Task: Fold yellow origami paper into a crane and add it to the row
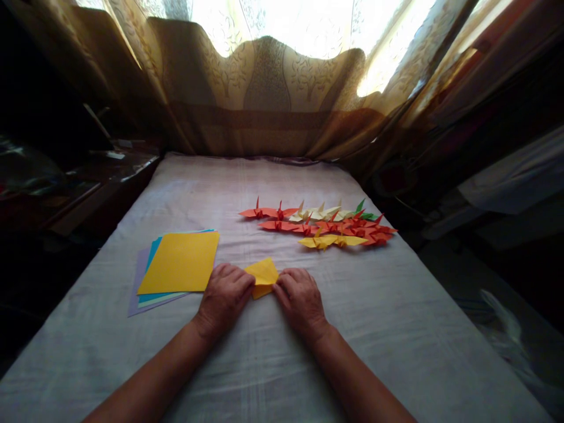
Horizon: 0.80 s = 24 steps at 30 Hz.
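Observation:
A small piece of folded yellow origami paper (263, 273) lies between my hands, with creases across it and one corner pointing away from me. My left hand (226, 292) pinches its left corner, fingers curled. On the opposite corner my right hand (302, 296) closes thumb and fingertips. The fingers cover both side corners. Just left of my left hand rests a stack of square paper, a yellow sheet (180, 262) on top, with blue, pale green and lilac (137, 288) edges showing beneath.
Beyond my right hand, folded paper cranes stand in rows: red cranes (282, 225), cream cranes (319, 214), yellow cranes (332, 241) and a green one (368, 215). They sit on a pale cloth-covered surface (247, 176). Patterned curtains (268, 88) hang behind its far edge.

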Tool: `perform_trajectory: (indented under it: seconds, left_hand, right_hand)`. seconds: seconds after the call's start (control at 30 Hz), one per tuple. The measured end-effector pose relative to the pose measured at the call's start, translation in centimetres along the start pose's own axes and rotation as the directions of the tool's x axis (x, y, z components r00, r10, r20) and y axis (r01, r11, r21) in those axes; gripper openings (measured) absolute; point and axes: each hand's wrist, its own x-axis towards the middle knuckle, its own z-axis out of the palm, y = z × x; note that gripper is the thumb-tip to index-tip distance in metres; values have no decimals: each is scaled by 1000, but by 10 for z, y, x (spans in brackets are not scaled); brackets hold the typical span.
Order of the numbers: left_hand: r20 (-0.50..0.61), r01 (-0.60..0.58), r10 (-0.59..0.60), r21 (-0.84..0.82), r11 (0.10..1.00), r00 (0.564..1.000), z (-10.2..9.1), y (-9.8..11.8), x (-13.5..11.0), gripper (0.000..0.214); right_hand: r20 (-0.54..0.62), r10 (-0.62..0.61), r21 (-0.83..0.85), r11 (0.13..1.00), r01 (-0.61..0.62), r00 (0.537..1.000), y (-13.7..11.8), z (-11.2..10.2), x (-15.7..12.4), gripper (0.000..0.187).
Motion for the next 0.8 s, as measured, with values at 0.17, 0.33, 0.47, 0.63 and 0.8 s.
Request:
perform_trajectory:
  seconds: [0.17,0.33,0.47,0.63,0.8]
  left_hand:
    - [36,-16,17,-38,999,999,4,-9,1,14]
    - [70,32,-22,-138,990,997,5,-12,0,15]
    - [90,92,-84,-91,992,992,6,-10,3,20]
    - [79,183,-184,22,983,980,9,-3,7,19]
    - [101,246,-253,69,967,962,7,2,11,18]
  right_hand:
    - [-13,44,43,998,-43,999,0,4,3,6]
    - [-20,69,102,993,-67,997,-1,5,0,4]
    - [-8,102,110,989,-101,995,-3,6,1,4]
    - [-7,151,39,988,-151,988,-7,7,6,8]
    - [-1,168,-26,985,-168,986,-10,8,9,10]
